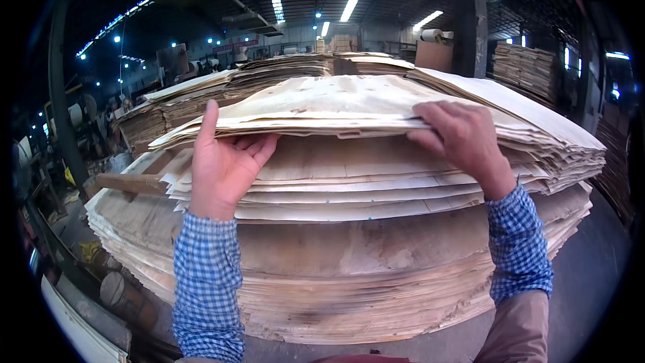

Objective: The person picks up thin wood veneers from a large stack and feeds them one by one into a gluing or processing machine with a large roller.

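Observation:
A few thin pale wood veneer sheets [336,102] lie on top of a stack, their near edge lifted above the sheets below. My right hand [465,140] grips that edge on the right, fingers over the top and thumb at the underside. Farther left, my left hand [227,167] is palm up with the thumb raised clear; its fingers reach under the lifted edge, and their tips are partly hidden. Below the gap, more veneer sheets [349,210] droop at their front edges. Under these lies a thick lower stack of veneer [363,296].
A wooden batten [131,183] sticks out left between the stacks. Further veneer piles [275,70] stand behind, and a tall stack [524,69] rises at the far right. A dark post [469,20] stands beyond the pile. Grey floor [591,255] shows at right.

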The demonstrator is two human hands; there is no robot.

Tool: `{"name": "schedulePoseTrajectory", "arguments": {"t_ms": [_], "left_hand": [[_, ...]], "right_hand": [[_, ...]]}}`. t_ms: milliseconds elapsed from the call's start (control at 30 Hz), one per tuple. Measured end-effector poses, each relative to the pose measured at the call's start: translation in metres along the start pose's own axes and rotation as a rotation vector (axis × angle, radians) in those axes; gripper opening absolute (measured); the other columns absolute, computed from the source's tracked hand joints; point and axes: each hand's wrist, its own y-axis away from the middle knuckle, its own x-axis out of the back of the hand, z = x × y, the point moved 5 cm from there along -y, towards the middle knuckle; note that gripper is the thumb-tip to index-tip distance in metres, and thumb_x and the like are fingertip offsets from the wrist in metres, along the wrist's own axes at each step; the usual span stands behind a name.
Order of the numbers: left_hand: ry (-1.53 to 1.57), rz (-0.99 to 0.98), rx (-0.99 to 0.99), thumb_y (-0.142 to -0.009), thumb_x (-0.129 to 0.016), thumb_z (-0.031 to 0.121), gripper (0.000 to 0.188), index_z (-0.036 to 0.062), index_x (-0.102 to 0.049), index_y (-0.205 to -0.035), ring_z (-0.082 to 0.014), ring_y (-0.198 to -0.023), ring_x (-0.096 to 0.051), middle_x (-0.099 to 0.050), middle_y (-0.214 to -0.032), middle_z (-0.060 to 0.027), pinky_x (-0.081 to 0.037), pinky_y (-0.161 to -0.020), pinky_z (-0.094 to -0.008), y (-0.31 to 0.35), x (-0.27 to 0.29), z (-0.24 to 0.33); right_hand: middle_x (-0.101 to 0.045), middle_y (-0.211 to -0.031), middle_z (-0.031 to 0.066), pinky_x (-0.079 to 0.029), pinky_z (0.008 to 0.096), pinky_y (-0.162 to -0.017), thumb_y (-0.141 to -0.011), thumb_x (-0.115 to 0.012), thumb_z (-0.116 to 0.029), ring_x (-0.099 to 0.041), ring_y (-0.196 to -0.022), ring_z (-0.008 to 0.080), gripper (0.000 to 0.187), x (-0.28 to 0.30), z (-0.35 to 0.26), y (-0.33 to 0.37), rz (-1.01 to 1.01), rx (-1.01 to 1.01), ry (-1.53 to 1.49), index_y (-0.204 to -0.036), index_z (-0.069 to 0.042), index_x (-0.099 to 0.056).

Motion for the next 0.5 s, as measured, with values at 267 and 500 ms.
{"name": "schedulePoseTrajectory", "arguments": {"t_ms": [267, 500], "left_hand": [[-0.188, 0.045, 0.025, -0.09, -0.054, 0.015, 0.035, 0.0023, -0.045, -0.122, -0.029, -0.109, -0.053, -0.052, -0.119, -0.0147, -0.047, -0.095, -0.0493, -0.02, 0.034, -0.017], [-0.069, -0.032, 0.028, -0.088, -0.051, 0.007, 0.036, -0.0006, -0.043, -0.123, -0.0313, -0.112, -0.053, -0.052, -0.121, -0.0158, -0.049, -0.093, -0.0501, -0.009, 0.073, -0.036]], "right_hand": [[-0.068, -0.091, 0.0104, -0.053, 0.0399, -0.063, -0.074, -0.068, -0.018, -0.066, -0.074, 0.0286, 0.029, -0.008, -0.018, 0.026, -0.307, -0.134, -0.029, -0.1, -0.009, -0.06], [-0.066, -0.076, 0.0117, -0.049, 0.0455, -0.059, -0.074, -0.061, -0.01, -0.065, -0.069, 0.033, 0.014, -0.034, -0.044, 0.031, -0.582, -0.138, 0.057, -0.087, -0.007, -0.057]]}}
